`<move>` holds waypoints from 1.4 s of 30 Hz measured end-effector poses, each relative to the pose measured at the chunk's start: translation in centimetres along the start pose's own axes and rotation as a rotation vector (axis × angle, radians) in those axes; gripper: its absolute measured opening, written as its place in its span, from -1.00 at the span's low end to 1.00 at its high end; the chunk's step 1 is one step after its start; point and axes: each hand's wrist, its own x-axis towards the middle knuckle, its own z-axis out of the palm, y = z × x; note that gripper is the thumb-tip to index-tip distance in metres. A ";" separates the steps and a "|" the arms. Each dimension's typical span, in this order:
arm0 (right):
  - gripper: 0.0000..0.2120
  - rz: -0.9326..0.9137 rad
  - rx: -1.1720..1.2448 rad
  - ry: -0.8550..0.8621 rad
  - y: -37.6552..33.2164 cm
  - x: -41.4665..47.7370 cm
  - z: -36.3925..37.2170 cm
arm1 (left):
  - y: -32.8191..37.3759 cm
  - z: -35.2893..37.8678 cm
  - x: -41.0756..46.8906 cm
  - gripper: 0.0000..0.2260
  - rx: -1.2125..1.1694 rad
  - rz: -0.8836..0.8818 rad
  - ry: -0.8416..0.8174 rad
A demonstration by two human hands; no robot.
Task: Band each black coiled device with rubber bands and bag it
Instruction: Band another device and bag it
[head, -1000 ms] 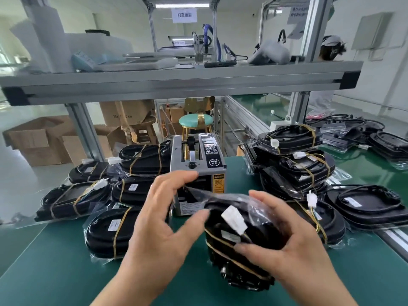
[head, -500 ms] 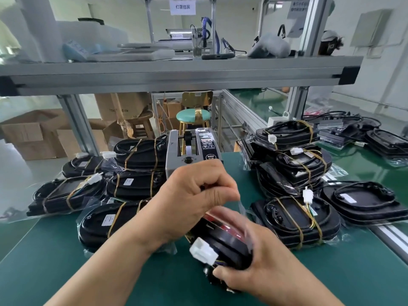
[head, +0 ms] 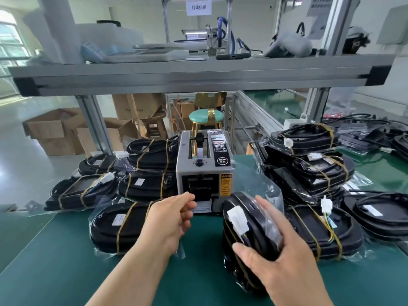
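Head view: bagged devices (head: 143,186) stacked either side of the fingers, so most appear done; tape dispenser (head: 204,171) just beyond the fingertips. Banded black coiled device (head: 249,219) in its loose bag (head: 262,188), gripped by curled right hand (head: 287,268). The left hand (head: 170,219) is relaxed and empty; sealing probably remains.

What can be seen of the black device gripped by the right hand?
The black device is an oval, glossy plastic-looking unit standing on edge, its lower end apparently on the green mat. A white connector on wires lies across its face. A clear bag wraps it, open end sticking up behind. The right hand grips its upper right side through the bag.
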 end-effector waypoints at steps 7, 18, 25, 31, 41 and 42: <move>-0.19 -0.016 0.006 -0.002 0.1 0.1 0.3 | 0.5 1.7 2.0 -0.82 -0.105 -0.162 -0.007; -0.21 -0.011 0.037 -0.084 0.8 0.1 -0.1 | 1.0 4.8 3.2 -0.83 -0.224 -0.181 0.087; -0.21 -0.008 0.002 -0.101 0.8 0.1 -0.1 | 0.4 4.9 2.0 -0.87 -0.343 0.009 0.167; -0.20 -0.002 -0.048 -0.113 1.2 0.1 0.3 | 2.1 0.5 -5.0 -0.82 -0.053 0.389 -0.394; -0.20 -0.054 -0.105 -0.111 1.6 -0.5 1.2 | 3.0 0.8 -9.9 -0.81 0.558 0.587 -0.331; -0.20 -0.059 -0.110 -0.109 1.6 -0.5 1.2 | 3.0 1.0 -9.8 -0.82 0.561 0.582 -0.316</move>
